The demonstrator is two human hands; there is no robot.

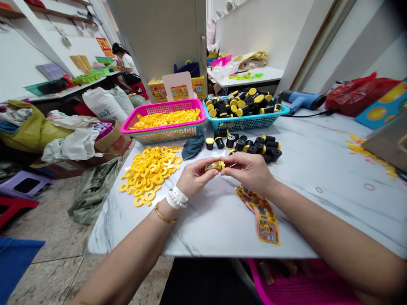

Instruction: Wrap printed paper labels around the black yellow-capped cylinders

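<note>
The left hand [196, 176] and right hand [249, 171] together pinch a small labelled canister [215, 166] over the surface [203, 224]. Beyond, the pink-rimmed basket [165, 128] holds yellow ring pieces [168, 118] (more lie piled in front); the blue basket [246, 123] is heaped with black, yellow-capped canisters [243, 109].

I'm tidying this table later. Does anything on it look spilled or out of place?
Yellow bits lie strewn on the right of the table, apart from the yellow rings, so they look spilled. A crumpled cloth by the black canisters looks misplaced.
</note>
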